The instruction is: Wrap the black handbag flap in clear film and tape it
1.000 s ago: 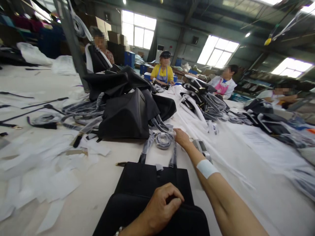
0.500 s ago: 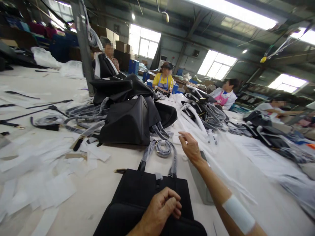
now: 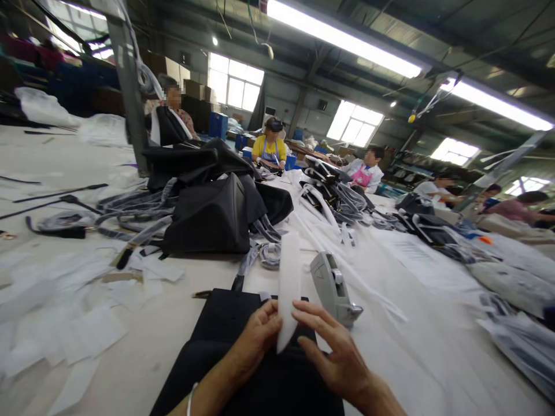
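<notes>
My left hand (image 3: pixel 261 329) pinches the edge of a flat white foam strip (image 3: pixel 289 283), which stands upright and narrows to a point at its lower end. Close on the strip's right side is my right hand (image 3: pixel 332 346), fingers stretched and apart, fingertips at the strip's edge. Beneath both hands lies a black handbag (image 3: pixel 229 318), partly covered by my forearms. One of its plastic-wrapped handles (image 3: pixel 247 263) reaches up the table; the strip hides part of the rest. A wrapped strap coil (image 3: pixel 270 255) lies just beyond the bag.
A grey tape dispenser (image 3: pixel 333 289) stands right of the bag. Black bags (image 3: pixel 208 219) are piled ahead, with wrapped straps beside them. White paper pieces (image 3: pixel 91 323) litter the left. More bags (image 3: pixel 332 190) lie further right. Several co-workers, one in a yellow shirt (image 3: pixel 262 149), sit around the table.
My right hand has come back from beyond the tape dispenser to above the bag. A white foam strip is now in my left hand. The view has turned right.
</notes>
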Available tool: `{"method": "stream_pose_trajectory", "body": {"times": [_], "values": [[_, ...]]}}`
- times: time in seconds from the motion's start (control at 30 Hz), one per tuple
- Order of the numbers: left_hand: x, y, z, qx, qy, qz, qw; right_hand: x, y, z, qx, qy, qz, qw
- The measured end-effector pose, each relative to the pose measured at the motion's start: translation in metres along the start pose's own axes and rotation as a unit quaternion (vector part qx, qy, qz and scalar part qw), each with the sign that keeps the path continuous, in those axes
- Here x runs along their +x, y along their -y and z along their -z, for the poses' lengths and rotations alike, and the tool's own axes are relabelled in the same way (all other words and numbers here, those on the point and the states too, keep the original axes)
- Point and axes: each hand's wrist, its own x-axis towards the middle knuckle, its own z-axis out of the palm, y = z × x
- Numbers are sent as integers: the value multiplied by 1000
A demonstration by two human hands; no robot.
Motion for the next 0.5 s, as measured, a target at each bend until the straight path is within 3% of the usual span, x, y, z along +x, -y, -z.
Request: {"method": "stream_pose_trajectory", "body": {"times": [0.1,0.17,0.27,0.33,0.43,0.5], "values": [[-3,-4,-3,32,-1,12,999,-10,-11,-1,126,-162,-142,968],[-4,-5,-5,64,3,22,998,-12,-18,-4,239,-199,-235,921],[-5,-3,-4,144,50,50,987,-10,-21,-12,401,-141,-293,856],[-6,0,-3,193,84,61,976,-9,-20,-18,455,-104,-301,831],[-7,0,-2,244,99,64,963,-12,-20,-24,469,-78,-291,830],[-9,-2,-5,289,103,61,950,-16,-22,-22,458,-92,-294,834]]}}
